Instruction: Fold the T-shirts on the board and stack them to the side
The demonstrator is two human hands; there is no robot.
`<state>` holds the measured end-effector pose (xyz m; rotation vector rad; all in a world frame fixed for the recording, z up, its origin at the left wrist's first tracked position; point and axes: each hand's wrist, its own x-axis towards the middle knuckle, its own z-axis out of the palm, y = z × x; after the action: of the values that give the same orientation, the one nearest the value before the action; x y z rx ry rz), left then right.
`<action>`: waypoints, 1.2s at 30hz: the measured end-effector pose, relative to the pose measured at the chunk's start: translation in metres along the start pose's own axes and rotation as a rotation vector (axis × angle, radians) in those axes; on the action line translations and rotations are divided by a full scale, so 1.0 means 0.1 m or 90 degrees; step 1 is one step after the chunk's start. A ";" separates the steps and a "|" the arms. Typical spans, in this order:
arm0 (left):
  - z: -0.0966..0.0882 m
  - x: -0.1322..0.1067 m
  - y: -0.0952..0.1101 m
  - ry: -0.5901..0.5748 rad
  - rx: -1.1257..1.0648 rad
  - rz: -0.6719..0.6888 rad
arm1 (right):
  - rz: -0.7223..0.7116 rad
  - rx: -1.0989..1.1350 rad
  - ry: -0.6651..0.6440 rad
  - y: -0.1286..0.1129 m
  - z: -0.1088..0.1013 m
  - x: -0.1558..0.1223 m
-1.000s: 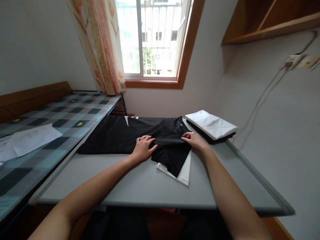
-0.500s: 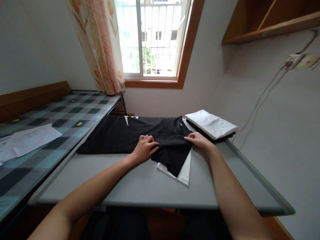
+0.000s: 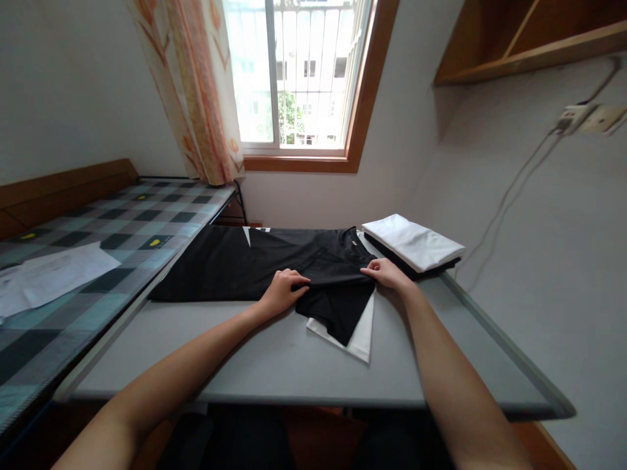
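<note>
A black T-shirt [image 3: 255,261] lies spread along a grey table [image 3: 274,359], its collar toward the right. One sleeve hangs over a white sheet [image 3: 360,333] under the shirt's shoulder. My left hand [image 3: 281,292] rests on the shirt near the sleeve seam, fingers curled and pinching the fabric fold. My right hand [image 3: 389,274] pinches the shirt's shoulder edge by the collar, fingers closed on the cloth.
A folded white garment [image 3: 414,243] sits on a folded dark one [image 3: 399,260] at the table's far right. A bed with a checked cover [image 3: 98,248] and white paper [image 3: 53,274] runs along the left. Window, curtain, wall shelf and hanging cable lie beyond.
My left fingers have curled tighter onto the shirt fold. My right hand shifted slightly right and back along the shoulder edge. The shirt barely moved.
</note>
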<state>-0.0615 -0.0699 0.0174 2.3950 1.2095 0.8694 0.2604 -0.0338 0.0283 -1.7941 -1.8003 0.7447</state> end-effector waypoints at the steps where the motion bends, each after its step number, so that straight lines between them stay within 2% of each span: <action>1: 0.00 0.00 0.00 -0.001 0.013 -0.003 | 0.004 -0.012 0.005 0.00 -0.01 0.00; 9: -0.05 -0.01 0.03 -0.028 0.105 0.030 | -0.010 -0.044 0.020 0.02 -0.02 0.01; 15: -0.09 0.00 0.05 -0.036 0.123 0.054 | -0.024 -0.013 0.027 0.10 -0.03 0.03; 20: -0.08 -0.03 0.06 -0.054 0.160 0.093 | -0.018 -0.076 0.042 0.01 -0.03 0.00; 23: -0.10 -0.05 0.08 -0.023 0.173 0.134 | -0.024 -0.141 0.146 -0.15 -0.01 -0.04; 26: -0.12 -0.07 0.13 -0.042 0.158 0.188 | -0.136 -0.165 0.257 -0.40 0.14 -0.09; 28: -0.11 -0.07 0.14 -0.063 0.156 0.191 | -0.233 -0.148 0.242 -0.57 0.31 -0.13; 30: -0.09 -0.07 0.13 -0.066 0.156 0.165 | -0.288 -0.154 0.195 -0.69 0.50 -0.16; 33: -0.04 -0.06 0.06 -0.051 0.159 0.123 | -0.304 -0.203 0.125 -0.74 0.73 -0.17; 36: 0.00 -0.06 0.00 -0.045 0.168 0.111 | -0.281 -0.274 0.055 -0.68 0.86 -0.15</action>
<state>-0.0639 -0.0744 0.0151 2.7516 1.1647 0.7038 0.1523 -0.0517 0.0127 -1.5416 -2.3101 0.1106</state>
